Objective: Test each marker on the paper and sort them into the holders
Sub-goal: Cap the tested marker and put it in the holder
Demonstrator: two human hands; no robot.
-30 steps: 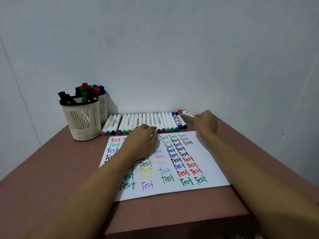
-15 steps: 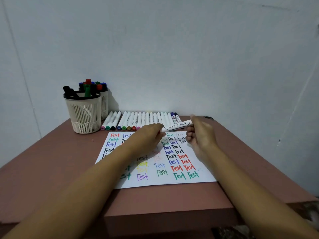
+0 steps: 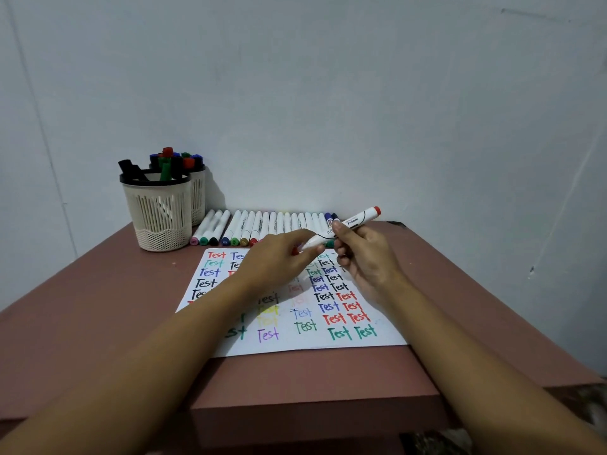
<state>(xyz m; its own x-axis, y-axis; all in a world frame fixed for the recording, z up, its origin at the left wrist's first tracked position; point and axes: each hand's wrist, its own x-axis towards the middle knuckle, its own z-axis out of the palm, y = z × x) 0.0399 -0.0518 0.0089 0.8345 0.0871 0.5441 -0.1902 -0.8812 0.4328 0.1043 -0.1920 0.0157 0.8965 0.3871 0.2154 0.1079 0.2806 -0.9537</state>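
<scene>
- While the sheet of paper [image 3: 328, 343] under both wrists already carries many "Test" words in red, green, blue, black, purple and yellow, the job looks to me well past its middle but not finished.
- The red-ended whiteboard marker [image 3: 353, 221] is held off the table [image 3: 98, 307], tilted, with its red end up and beyond the knuckles of the right hand [image 3: 364, 257], whose fingers curl round the barrel.
- The left hand [image 3: 279, 261] pinches the marker's lower end between thumb and fingertips, seemingly at the cap. Whether the cap is off I cannot tell.
- Just beyond both sets of fingertips, a row of white-barrelled markers [image 3: 262, 224] lies side by side near the wall, probably left to test.
- Well left of the left fingers stand two cream mesh holders, close together. The front holder [image 3: 157, 215] has black and green markers leaning in it. The rear holder [image 3: 198, 198], partly hidden, shows red, blue and green caps.
</scene>
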